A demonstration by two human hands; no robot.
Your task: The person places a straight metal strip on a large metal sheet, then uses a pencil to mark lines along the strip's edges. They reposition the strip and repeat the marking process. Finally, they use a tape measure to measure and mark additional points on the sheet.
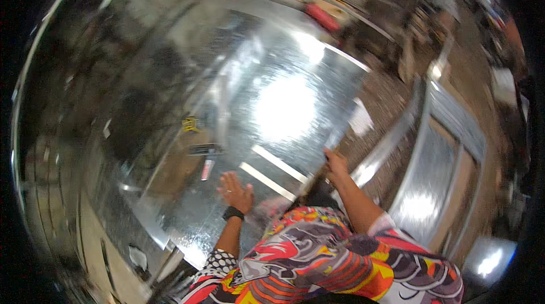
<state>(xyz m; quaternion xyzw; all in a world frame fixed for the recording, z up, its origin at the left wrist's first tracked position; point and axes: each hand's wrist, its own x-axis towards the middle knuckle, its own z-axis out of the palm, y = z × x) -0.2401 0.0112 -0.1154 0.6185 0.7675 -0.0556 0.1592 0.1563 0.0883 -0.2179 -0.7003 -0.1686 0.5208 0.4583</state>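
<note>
My left hand (235,192) was open flat, with its fingers spread out, over the big shiny metal sheet (272,60) in front of me, and it had hold of nothing. My right hand (336,165) was at the right edge of the sheet with its fingers partly bent, but the view was blurry, so I cannot tell if it had hold of the edge. Two pale strips (279,163) lay side by side on the sheet, between my hands. A small red and white thing (208,169) was near my left fingers, just below a dark flat thing (200,149), and a yellow thing (189,124) was farther up. Past the sheet's right edge were a white scrap (360,118) and a big silver metal frame (417,202).
</note>
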